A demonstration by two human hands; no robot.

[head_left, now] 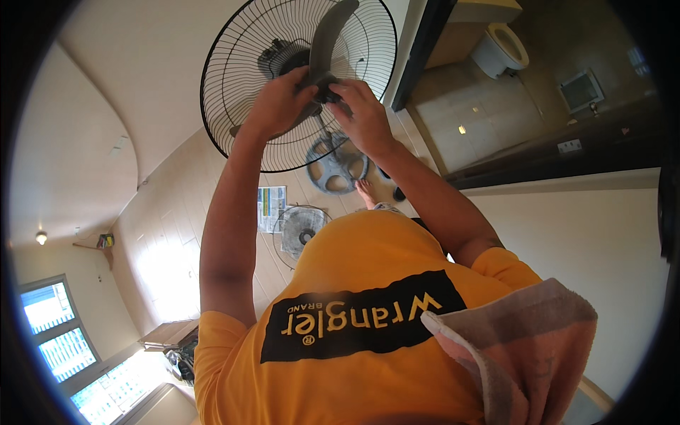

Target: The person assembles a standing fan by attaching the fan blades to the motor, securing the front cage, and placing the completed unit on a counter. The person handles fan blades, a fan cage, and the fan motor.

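Observation:
A standing fan with its front uncovered faces me, its dark wire rear grille (244,42) spread behind the grey fan blade (331,39). My left hand (283,103) is closed on the blade's hub from the left, fingers against its side. From the right, my right hand (363,117) grips the same hub with bent fingers. One wing of the blade points up, and another shows partly behind my left wrist. The shaft is hidden behind the hub and my fingers. Below stands the fan's round grey base (322,173) on the floor.
On the tiled floor, a round wire grille (327,216) lies over newspaper (272,202). My bare foot (365,193) is beside the fan base. A doorway at right opens on a bathroom with a toilet (499,57). A towel (538,340) hangs over my shoulder.

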